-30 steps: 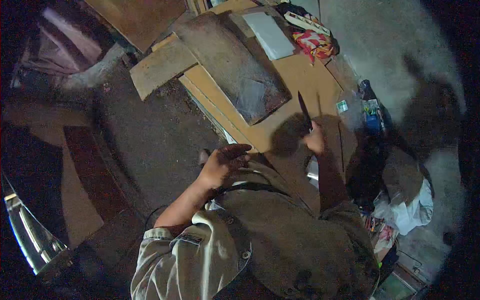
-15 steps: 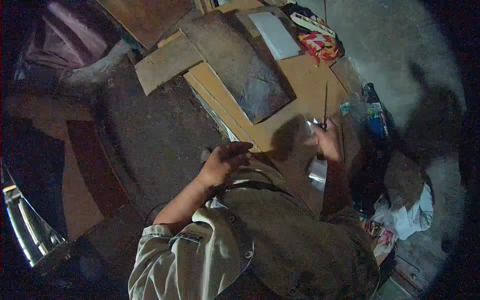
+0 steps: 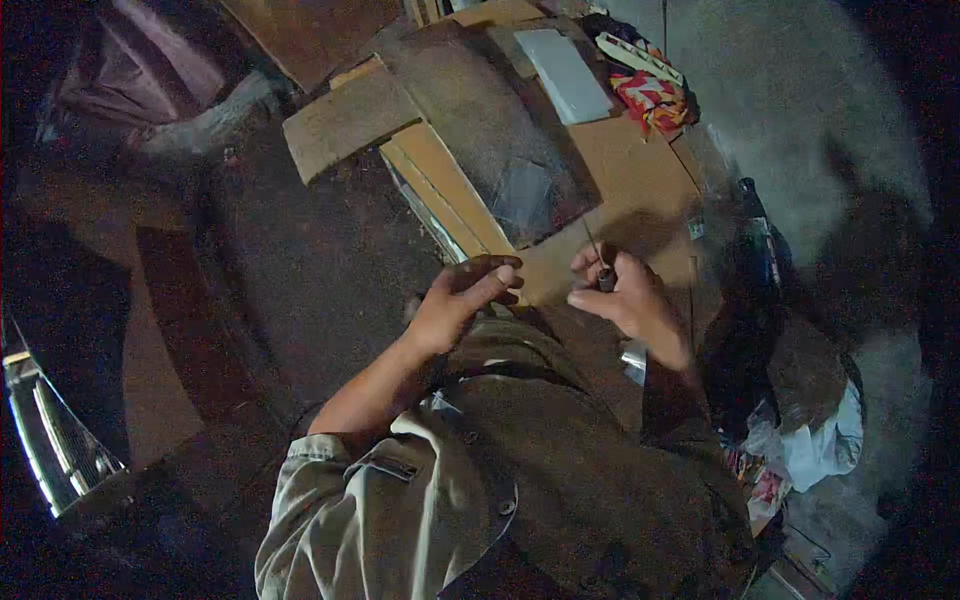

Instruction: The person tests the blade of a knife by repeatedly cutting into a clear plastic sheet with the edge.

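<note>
My right hand (image 3: 640,305) is closed around the short dark handle of a thin-shafted tool (image 3: 606,280), like an awl or a slim screwdriver. Its narrow shaft points up and away from me over the brown board. To the left, in front of my waist, my left hand (image 3: 465,298) has its thumb pressed to curled fingers. Whatever those fingers may hold is hidden. Beyond both hands lies a dark, worn sheet (image 3: 470,110) with a clear plastic piece (image 3: 523,193) on it. A gap separates my two hands.
A white slab (image 3: 566,78) lies at the far side, beside a red and yellow cloth (image 3: 652,100). A loose board (image 3: 350,122) juts out to the left. Plastic bags (image 3: 825,440) and dark clutter border the right side. Shiny plastic (image 3: 634,358) shows by my right forearm.
My right hand has moved left, closer to my left hand, and the tool now leans left. My left hand has risen slightly, its thumb now showing on top.
</note>
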